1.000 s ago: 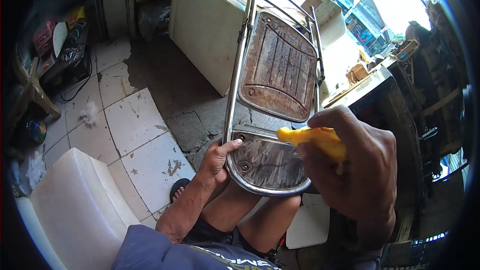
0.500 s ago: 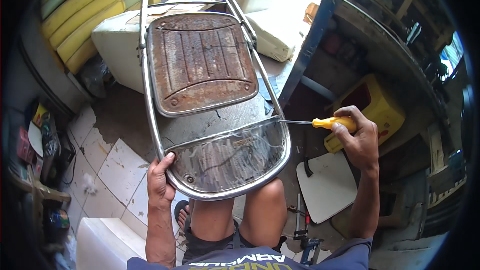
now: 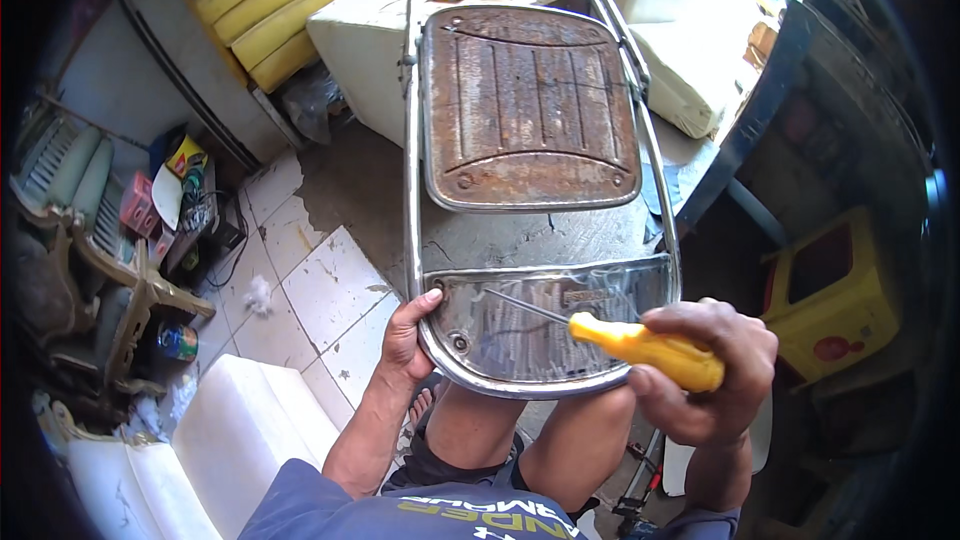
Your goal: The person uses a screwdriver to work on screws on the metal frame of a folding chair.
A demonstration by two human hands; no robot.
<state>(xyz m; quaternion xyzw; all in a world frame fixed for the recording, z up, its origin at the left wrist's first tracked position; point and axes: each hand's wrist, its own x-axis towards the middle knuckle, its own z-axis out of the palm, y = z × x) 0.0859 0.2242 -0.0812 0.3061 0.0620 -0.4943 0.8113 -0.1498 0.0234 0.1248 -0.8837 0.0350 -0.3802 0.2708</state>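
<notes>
A folding chair frame of bright metal tube leans across my knees, its rusty seat plate facing up. Nearest me is the grey metal backrest panel, scuffed and streaked, with screw holes at its left side. My left hand grips the tube at the panel's left edge, thumb on top. In my right hand is a screwdriver with a yellow handle. Its thin shaft points left over the panel, the tip near the upper left screw hole; whether it touches the metal I cannot tell.
Yellow cushions are stacked at the far left, beside white foam blocks. A yellow plastic box stands at right. Carved furniture frames and a white padded piece lie at left. A clamp is on the floor.
My right hand has brought the screwdriver from the panel's right edge leftward across it and nearer to me. The view has swung left. My left hand keeps its hold on the chair frame.
</notes>
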